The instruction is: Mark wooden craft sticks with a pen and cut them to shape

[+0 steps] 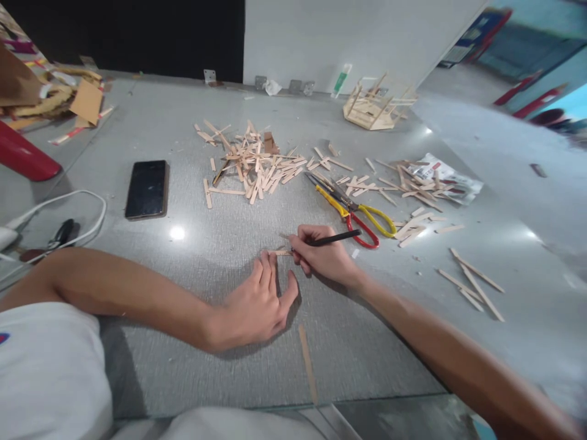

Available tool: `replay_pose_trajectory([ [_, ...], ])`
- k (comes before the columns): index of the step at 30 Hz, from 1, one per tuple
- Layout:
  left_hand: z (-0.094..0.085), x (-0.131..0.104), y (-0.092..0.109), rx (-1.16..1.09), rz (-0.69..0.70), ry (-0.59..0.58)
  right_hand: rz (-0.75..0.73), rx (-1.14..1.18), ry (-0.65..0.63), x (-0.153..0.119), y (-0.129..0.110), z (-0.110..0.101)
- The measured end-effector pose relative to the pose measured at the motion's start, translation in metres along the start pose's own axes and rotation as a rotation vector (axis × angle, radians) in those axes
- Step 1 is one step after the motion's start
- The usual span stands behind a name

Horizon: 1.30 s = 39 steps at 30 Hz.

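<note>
My right hand is closed around a black pen, its tip end down at a short piece of wooden stick. With fingertips resting on the left end of that stick, my left hand lies on the grey tabletop, thumb spread away from the fingers. The pen's tip is hidden by the right fingers. Just beyond the right hand lie scissors with red and yellow handles, beside yellow-handled pliers. A longer wooden stick lies close to the table's front edge.
A heap of cut wooden sticks covers the middle back, with more sticks at right. A phone and white cable are at left. A small stick-built frame stands far right, near a glue tube.
</note>
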State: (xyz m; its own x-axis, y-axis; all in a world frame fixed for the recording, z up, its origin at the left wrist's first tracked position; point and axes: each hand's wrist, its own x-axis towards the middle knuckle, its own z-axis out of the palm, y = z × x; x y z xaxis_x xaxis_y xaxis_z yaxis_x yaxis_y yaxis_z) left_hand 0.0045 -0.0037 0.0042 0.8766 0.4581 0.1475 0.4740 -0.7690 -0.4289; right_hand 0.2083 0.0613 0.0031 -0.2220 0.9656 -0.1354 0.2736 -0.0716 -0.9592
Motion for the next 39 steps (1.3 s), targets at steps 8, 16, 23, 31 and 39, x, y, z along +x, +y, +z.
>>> replay_pose_trajectory([
  [8,0.004,-0.001,0.002,-0.029,-0.016,0.023,-0.011,-0.006,-0.004,0.0,0.002,0.001],
  [16,0.001,0.0,0.001,-0.034,-0.009,0.018,-0.03,-0.063,-0.015,-0.002,0.002,0.001],
  [23,0.0,0.0,-0.001,-0.025,0.01,0.002,-0.047,-0.11,0.006,-0.003,-0.002,0.001],
  [31,0.0,0.002,-0.001,-0.059,0.019,-0.017,-0.093,-0.057,0.051,-0.001,0.003,0.0],
  [39,0.002,0.001,0.001,-0.038,0.015,-0.01,-0.058,-0.046,0.001,0.001,0.009,0.002],
])
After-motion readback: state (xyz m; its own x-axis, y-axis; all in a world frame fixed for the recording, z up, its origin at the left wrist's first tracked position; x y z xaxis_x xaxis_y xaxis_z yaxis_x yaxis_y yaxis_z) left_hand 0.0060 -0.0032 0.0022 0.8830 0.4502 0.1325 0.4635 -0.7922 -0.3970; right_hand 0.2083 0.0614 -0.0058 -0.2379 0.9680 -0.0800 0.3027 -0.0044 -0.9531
